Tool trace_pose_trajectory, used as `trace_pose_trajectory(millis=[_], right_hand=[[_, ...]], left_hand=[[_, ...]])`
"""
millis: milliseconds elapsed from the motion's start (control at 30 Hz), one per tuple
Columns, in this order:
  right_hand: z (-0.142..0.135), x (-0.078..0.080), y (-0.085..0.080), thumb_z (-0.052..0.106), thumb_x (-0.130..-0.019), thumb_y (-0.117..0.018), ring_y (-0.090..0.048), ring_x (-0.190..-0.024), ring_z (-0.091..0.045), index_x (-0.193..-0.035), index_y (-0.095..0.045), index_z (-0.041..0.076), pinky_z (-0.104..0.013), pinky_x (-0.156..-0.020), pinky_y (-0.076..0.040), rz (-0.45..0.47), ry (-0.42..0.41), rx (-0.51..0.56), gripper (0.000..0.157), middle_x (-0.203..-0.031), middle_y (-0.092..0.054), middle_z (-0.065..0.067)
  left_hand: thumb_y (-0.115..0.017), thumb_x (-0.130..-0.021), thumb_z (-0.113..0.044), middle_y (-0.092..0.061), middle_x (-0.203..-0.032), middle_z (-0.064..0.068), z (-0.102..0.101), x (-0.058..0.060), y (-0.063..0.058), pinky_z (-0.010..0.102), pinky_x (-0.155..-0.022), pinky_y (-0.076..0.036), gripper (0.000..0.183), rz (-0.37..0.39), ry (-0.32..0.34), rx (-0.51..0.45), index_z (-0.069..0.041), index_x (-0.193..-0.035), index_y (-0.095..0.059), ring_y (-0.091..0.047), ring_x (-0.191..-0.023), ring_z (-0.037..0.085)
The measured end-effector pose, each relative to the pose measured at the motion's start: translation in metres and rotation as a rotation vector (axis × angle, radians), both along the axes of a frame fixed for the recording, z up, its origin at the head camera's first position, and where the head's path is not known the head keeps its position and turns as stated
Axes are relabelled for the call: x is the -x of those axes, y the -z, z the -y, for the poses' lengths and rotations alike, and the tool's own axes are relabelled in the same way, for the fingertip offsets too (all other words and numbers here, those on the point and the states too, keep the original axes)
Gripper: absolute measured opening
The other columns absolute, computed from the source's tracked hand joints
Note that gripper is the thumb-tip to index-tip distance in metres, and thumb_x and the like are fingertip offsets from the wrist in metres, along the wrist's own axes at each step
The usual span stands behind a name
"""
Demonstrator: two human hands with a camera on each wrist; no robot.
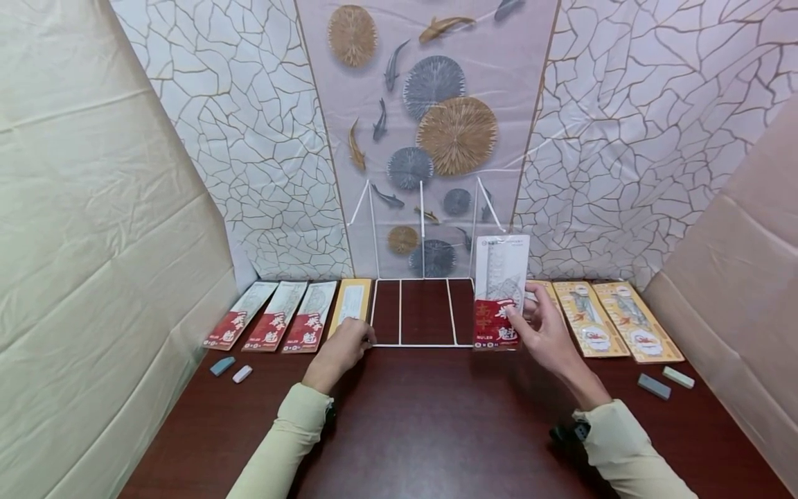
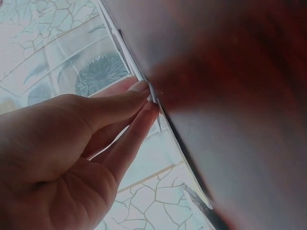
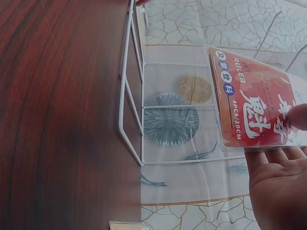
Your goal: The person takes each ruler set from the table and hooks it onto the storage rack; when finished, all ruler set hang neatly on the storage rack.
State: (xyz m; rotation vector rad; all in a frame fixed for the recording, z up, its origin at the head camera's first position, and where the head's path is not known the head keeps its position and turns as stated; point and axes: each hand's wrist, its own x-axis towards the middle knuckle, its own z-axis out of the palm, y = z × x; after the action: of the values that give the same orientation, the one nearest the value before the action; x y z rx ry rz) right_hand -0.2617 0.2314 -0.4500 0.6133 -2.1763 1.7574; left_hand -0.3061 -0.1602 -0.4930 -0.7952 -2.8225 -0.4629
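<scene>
My right hand [image 1: 545, 333] holds a flat ruler-set package [image 1: 501, 270] upright at the right end of a white wire rack [image 1: 424, 345]. The package is red below and clear above, with the word RULER printed on its red part [image 3: 254, 100]. In the right wrist view my thumb lies across its front and the other fingers are behind it. At the rack's front left corner is my left hand [image 1: 343, 350], its thumb and fingers pinching the white wire in the left wrist view. A yellow package [image 1: 350, 305] lies just beside that hand.
Red-and-white ruler packages [image 1: 268, 319] lie in a row on the left. Yellow packages [image 1: 589, 322] lie on the right, partly behind my right hand. Small blocks, blue [image 1: 222, 366] and white [image 1: 242, 373], sit front left; grey [image 1: 654, 386] and pale green [image 1: 678, 377] ones front right. Cloth walls enclose the table.
</scene>
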Motion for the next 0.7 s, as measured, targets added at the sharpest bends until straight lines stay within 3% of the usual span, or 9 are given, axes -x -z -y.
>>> trace_pose_trajectory(millis=[267,700], right_hand=[[0.000,0.007,0.000,0.012,-0.102,-0.055,-0.076,-0.082,-0.022,-0.134,-0.038,0.003,-0.041,-0.065,-0.062,0.004,-0.008,0.005,0.037,-0.112,-0.068,-0.031],[0.001,0.017,0.003,0.012,-0.103,-0.055,-0.076,-0.083,-0.024,-0.134,-0.037,0.000,-0.042,-0.067,-0.062,0.019,-0.009,0.027,0.038,-0.114,-0.066,-0.035]], left_hand=[[-0.071,-0.079,0.009,-0.076,-0.084,0.004,0.000,0.002,0.001,0.039,-0.078,-0.058,0.020,0.002,-0.001,-0.030,-0.009,-0.080,-0.079,-0.071,-0.082,0.023],[-0.077,-0.077,0.006,-0.076,-0.083,0.004,-0.003,0.004,0.001,0.039,-0.077,-0.057,0.019,-0.001,-0.024,-0.026,-0.013,-0.074,-0.076,-0.070,-0.080,0.023]])
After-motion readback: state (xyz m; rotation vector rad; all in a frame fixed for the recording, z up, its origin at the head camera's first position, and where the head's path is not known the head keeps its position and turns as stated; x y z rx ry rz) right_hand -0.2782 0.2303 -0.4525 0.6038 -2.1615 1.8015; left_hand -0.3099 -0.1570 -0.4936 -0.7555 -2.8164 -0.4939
